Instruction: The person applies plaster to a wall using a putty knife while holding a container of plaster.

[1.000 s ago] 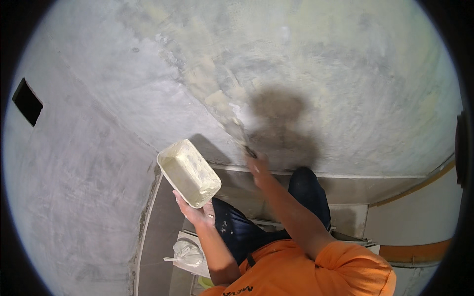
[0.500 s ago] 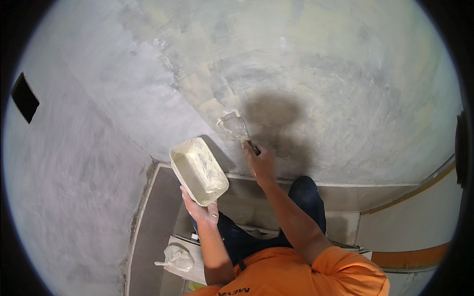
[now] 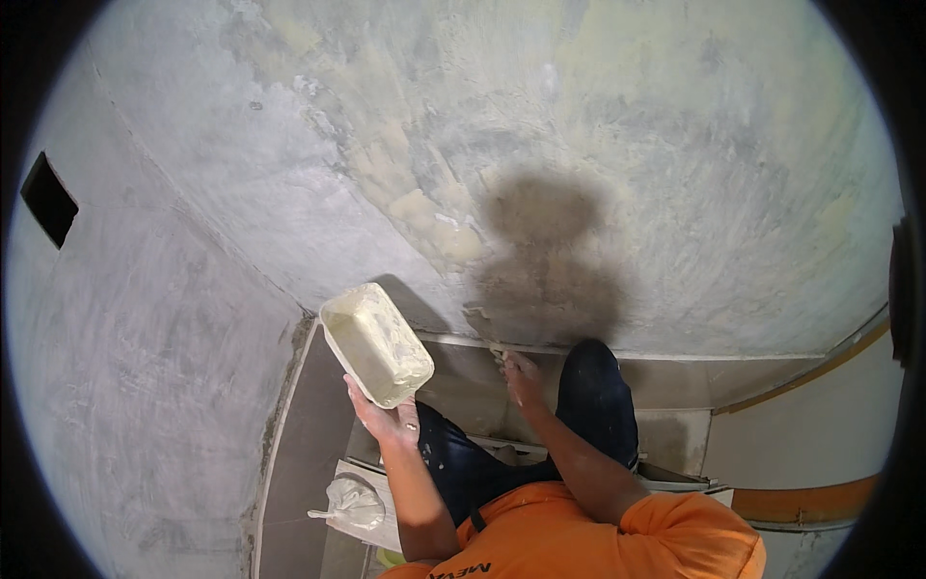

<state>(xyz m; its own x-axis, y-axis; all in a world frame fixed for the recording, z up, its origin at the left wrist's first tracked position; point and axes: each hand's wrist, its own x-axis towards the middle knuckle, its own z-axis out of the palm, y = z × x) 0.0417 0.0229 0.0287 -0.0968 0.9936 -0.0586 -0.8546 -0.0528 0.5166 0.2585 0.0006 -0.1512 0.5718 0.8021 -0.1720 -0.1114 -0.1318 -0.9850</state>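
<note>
A cream rectangular tub (image 3: 359, 349), its inner walls smeared with putty, rests tilted in my left hand (image 3: 386, 415), whose fingers wrap round its lower end. Closed round the handle of a putty knife (image 3: 482, 328), my right hand (image 3: 523, 378) is beside the wall's bottom edge, right of the tub. The knife's blade looks thin and edge-on here, and I cannot tell whether it touches the wall. Fresh beige putty patches (image 3: 458, 241) show on the grey plastered wall (image 3: 675, 193) above the knife.
My knees (image 3: 593, 396) are close to the wall, over a brown tiled ledge (image 3: 675, 384). A knotted white plastic bag (image 3: 355, 504) lies on a pale board by my left forearm. In the left wall is a dark rectangular opening (image 3: 50, 200). A curved orange-brown strip (image 3: 805, 504) runs at the lower right.
My right hand has drawn the putty knife down from the putty patch to the wall's bottom edge. The tub in my left hand has shifted slightly left and down in the picture.
</note>
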